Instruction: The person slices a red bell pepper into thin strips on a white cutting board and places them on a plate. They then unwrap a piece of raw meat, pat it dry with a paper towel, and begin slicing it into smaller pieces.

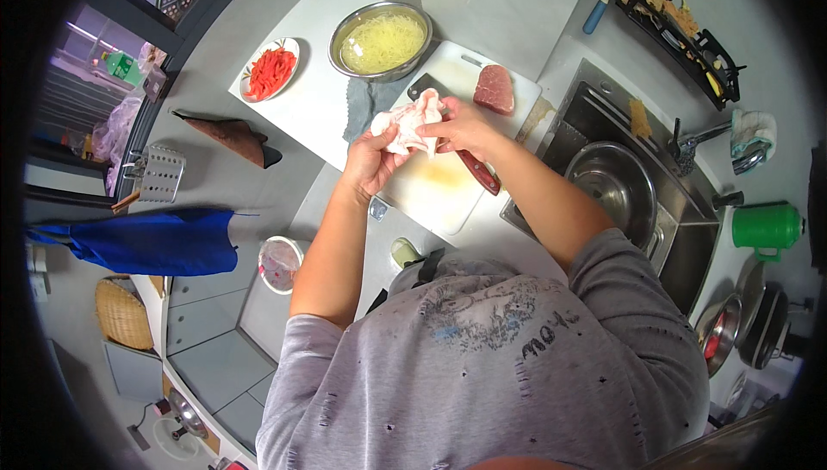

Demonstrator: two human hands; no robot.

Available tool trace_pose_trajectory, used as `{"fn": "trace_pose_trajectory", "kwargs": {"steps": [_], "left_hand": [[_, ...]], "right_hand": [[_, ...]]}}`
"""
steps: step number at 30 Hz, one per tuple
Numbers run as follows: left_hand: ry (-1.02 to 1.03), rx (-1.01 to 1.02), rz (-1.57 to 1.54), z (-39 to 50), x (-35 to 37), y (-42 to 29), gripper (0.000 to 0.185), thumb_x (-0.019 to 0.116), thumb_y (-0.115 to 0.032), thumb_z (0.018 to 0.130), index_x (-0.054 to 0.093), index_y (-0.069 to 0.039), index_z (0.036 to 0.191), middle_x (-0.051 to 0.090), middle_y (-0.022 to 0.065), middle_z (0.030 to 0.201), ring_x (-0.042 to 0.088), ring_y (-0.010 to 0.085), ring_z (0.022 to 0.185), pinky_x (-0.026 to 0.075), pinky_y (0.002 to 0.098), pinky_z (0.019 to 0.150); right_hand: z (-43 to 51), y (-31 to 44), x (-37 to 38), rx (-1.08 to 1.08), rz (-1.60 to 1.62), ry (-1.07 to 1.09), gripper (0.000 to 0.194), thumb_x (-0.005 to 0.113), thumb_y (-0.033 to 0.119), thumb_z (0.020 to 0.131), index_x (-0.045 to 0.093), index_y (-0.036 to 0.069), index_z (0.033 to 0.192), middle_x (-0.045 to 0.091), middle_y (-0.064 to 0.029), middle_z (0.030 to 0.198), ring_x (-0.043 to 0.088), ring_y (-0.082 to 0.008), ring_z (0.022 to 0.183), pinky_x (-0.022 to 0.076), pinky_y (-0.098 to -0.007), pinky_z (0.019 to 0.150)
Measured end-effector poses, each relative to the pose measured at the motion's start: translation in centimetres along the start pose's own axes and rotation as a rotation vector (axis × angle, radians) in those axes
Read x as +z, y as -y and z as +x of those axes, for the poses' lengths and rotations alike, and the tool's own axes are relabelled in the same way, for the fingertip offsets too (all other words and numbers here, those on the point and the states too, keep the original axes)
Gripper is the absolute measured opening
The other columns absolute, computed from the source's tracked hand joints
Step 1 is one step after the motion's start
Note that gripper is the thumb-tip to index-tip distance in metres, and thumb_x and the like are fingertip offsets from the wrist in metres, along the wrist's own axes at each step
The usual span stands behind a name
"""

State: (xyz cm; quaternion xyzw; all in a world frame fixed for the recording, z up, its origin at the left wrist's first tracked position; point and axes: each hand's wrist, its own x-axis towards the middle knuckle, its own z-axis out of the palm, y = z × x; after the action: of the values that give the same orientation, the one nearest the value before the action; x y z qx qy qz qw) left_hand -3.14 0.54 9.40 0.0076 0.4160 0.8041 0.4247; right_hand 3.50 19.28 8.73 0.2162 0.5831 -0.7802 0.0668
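Both hands hold up a limp, pinkish-white piece of what looks like raw meat or fat [413, 121] above a white cutting board [446, 202]. My left hand [375, 156] pinches its near left side. The right edge is gripped by the fingers of my right hand [464, 126]. Beneath them lies a cleaver; its dark blade [439, 87] shows beyond the hands and its red-brown handle [478, 173] points towards me. The middle of the cleaver is hidden. A block of red raw meat [494, 90] rests on the board's far right part.
Beyond the board stand a steel bowl of yellow shreds in water [381, 43] and a plate of red pepper strips [270, 72]. A grey-blue cloth [367, 108] lies beside the board. At right, the sink [691, 257] holds a metal basin [610, 192]. A bin [281, 264] stands below left.
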Motion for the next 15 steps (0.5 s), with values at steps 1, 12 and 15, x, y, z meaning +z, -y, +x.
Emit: {"fn": "trace_pose_trajectory", "kwargs": {"steps": [1,12,15], "left_hand": [[0.012,0.02,-0.021,0.1,-0.2,0.1,0.034,0.056,-0.015,0.098,0.052,0.005,0.125,0.065,0.0162,0.113,0.069,0.0266,0.094,0.061,0.0378,0.081],[-0.079,-0.017,-0.123,-0.4,-1.6,0.5,0.041,0.054,-0.032,0.1,0.055,0.002,0.123,0.067,0.0134,0.112,0.069,0.024,0.097,0.058,0.0345,0.082],[-0.083,-0.003,0.017,-1.0,-1.3,0.3,0.044,0.054,-0.037,0.099,0.056,0.002,0.121,0.068,0.0125,0.11,0.068,0.0228,0.097,0.057,0.0344,0.085]], "right_hand": [[0.2,-0.6,0.2,-0.008,-0.035,-0.007,0.073,0.074,0.008,0.077,0.037,-0.007,0.139,0.06,-0.0191,0.119,0.064,-0.0263,0.105,0.0545,-0.041,0.086],[0.1,-1.5,-1.8,-0.057,0.468,0.344,0.052,0.061,0.001,0.087,0.045,-0.002,0.136,0.055,-0.0156,0.131,0.057,-0.0274,0.118,0.0491,-0.0418,0.098],[-0.7,-1.1,-1.3,-0.016,0.393,0.394,0.049,0.064,0.005,0.088,0.048,-0.002,0.133,0.057,-0.0139,0.128,0.06,-0.025,0.114,0.0519,-0.0402,0.093]]}}
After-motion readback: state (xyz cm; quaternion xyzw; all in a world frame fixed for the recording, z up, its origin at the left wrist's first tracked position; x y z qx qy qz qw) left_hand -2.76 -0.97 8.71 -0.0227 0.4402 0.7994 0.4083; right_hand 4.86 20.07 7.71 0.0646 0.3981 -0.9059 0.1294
